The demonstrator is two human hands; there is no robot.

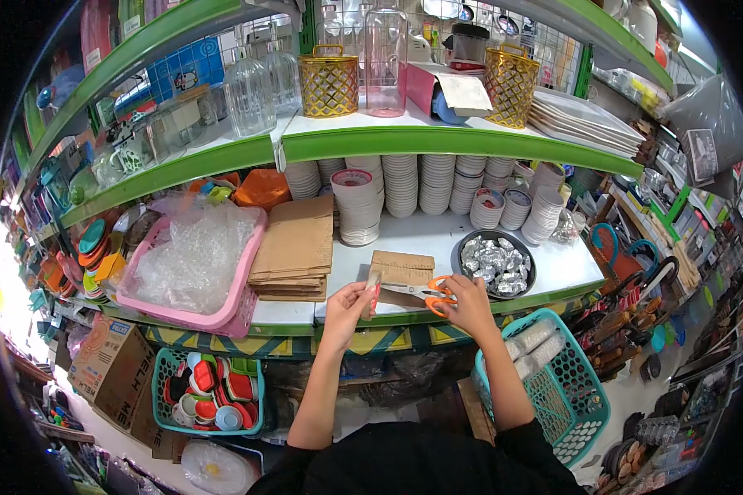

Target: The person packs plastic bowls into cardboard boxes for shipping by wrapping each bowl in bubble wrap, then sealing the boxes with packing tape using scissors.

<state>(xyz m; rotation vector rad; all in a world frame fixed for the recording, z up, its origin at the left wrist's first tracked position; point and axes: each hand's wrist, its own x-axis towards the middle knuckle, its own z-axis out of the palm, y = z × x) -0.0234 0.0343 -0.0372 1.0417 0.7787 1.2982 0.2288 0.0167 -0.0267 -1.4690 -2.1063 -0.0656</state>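
**Fig. 1. Head view: scissors at the front edge of a shop shelf.** The scissors [419, 290], orange-handled, lay level just above the front edge of the white shelf [557, 268], near its middle, blades pointing toward the person's left. The right hand [469, 305] was closed around the handles, fingers through the loops. The blade tips met a small strip [374, 289], which the left hand [348, 304] pinched between thumb and fingers. The strip's material could not be told; a trace of red showed at its lower end. How far apart the blades stood was too small to read.

Directly behind the blades lay a flat cardboard piece [402, 268]. A cardboard stack [295, 247] sat further left, and beyond it a pink basket [173, 313] of bubble wrap overhung the left front edge. Toward the right end stood a dark tray [462, 254] of foil-wrapped items. Stacked white bowls [404, 186] lined the back edge. A teal basket [590, 388] stood on the floor below the right front corner.

Judged from the pose, a snip through the strip was in hand. A clean cut would call for the strip to be held taut and square to the blades, with the left fingertips kept clear of them.
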